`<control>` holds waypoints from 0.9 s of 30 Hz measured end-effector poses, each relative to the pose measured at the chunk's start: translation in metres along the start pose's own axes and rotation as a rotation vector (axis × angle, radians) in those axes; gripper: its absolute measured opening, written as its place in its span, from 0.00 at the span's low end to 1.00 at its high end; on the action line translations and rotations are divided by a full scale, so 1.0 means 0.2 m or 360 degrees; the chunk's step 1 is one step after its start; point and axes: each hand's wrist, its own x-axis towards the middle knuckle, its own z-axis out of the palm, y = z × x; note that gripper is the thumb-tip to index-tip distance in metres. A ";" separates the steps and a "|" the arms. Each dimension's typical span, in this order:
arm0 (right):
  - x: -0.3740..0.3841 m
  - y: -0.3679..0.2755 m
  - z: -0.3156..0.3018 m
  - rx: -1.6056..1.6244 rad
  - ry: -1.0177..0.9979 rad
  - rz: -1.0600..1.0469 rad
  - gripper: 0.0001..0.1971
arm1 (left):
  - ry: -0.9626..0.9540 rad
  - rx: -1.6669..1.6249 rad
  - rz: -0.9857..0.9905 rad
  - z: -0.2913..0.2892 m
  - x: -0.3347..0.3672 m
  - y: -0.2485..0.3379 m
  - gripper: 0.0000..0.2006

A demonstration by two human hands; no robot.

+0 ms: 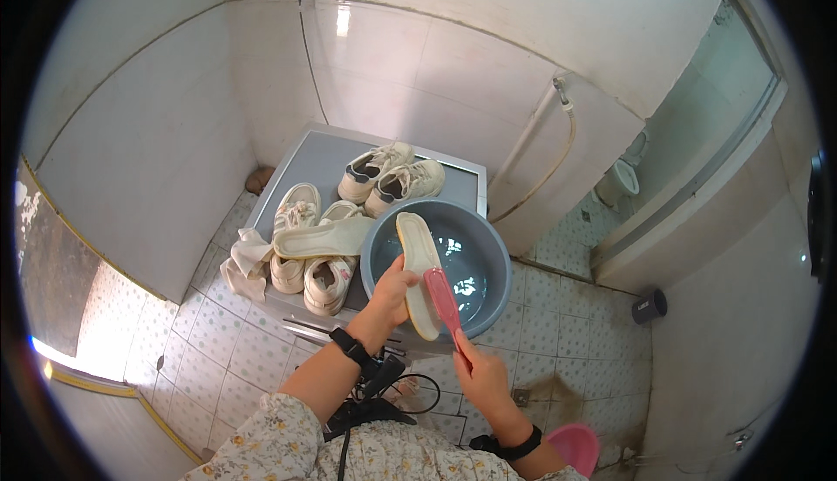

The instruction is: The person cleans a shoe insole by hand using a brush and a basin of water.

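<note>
While the left hand (391,294) grips a white insole (420,250) over the blue-gray basin (499,263), a pink brush (444,298) meets it, clasped in the right hand (481,378); scrubbing seems in hand, the next stroke calling for steady support.

Head-worn fisheye, facing down and forward, close above the pale insole (419,252), corners too dark to tell

Bright — glints on water (467,287) — edges bowed.
</note>
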 end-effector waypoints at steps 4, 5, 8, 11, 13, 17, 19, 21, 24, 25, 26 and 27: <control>0.27 -0.07 0.00 0.0030 -0.0038 0.0180 0.19 | -0.0128 0.0046 0.0010 -0.02 -0.01 0.01 0.32; 0.30 -0.05 0.01 0.0028 -0.0003 0.0176 0.19 | -0.0132 0.0044 0.0006 -0.01 0.00 0.00 0.30; 0.30 -0.03 0.06 0.0072 0.0015 0.0154 0.19 | -0.0079 0.0001 0.0006 -0.04 0.01 -0.01 0.24; 0.03 -0.02 0.02 0.0064 -0.0037 0.0107 0.19 | -0.0070 -0.0143 -0.0014 -0.03 0.02 -0.02 0.19; -0.09 -0.01 -0.01 0.0063 -0.0047 0.0048 0.19 | -0.0079 -0.0181 -0.0032 -0.05 0.05 -0.04 0.18; 0.21 -0.04 0.03 0.0053 0.0021 0.0127 0.19 | -0.0175 -0.0036 0.0075 -0.08 0.06 -0.05 0.17; 0.33 -0.03 0.06 -0.0018 0.0043 0.0251 0.19 | -0.0226 -0.0069 0.0101 -0.06 0.05 -0.07 0.17; 0.27 -0.04 0.06 -0.0018 -0.0011 0.0175 0.19 | -0.0196 -0.0106 0.0103 -0.08 0.06 -0.06 0.17; 0.03 0.00 0.05 0.0076 -0.0002 0.0012 0.19 | -0.0141 -0.0139 0.0042 -0.08 0.07 -0.06 0.17; -0.04 0.01 0.04 0.0134 0.0012 -0.0043 0.19 | -0.0122 -0.0161 0.0018 -0.05 0.05 -0.06 0.17; -0.05 0.01 0.03 0.0095 0.0006 -0.0012 0.19 | -0.0104 -0.0182 -0.0008 -0.03 0.04 -0.06 0.17; -0.01 -0.01 0.03 0.0079 -0.0003 0.0020 0.19 | -0.0103 -0.0139 0.0028 -0.04 0.03 -0.07 0.17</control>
